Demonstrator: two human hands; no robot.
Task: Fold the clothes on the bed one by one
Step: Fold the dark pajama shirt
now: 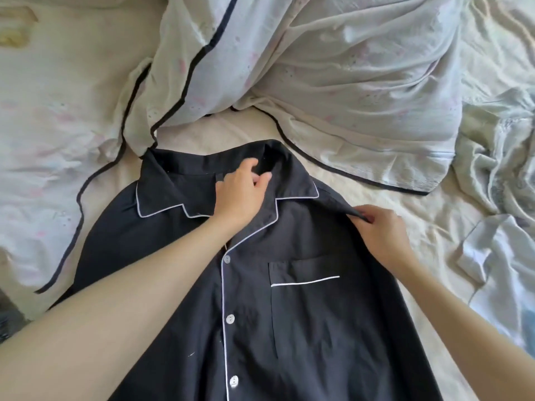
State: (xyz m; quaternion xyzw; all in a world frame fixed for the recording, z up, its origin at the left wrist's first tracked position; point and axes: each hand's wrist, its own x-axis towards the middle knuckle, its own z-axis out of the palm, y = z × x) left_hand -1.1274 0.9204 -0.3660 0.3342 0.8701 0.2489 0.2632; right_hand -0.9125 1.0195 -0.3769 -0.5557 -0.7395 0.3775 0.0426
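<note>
A black pyjama shirt (307,319) with white piping, white buttons and a chest pocket lies face up on the bed (202,131), collar towards the far side. My left hand (240,195) is at the neck opening and pinches the collar fabric between thumb and fingers. My right hand (382,233) pinches the shirt's right shoulder seam and lifts it into a small peak. The shirt's lower part runs out of view at the bottom edge.
A white pyjama garment with black piping (333,82) lies crumpled behind the shirt. Pale blue satin clothes (498,198) are heaped at the right edge. A cream sheet covers the bed, with a patterned pale fabric (49,134) at the left.
</note>
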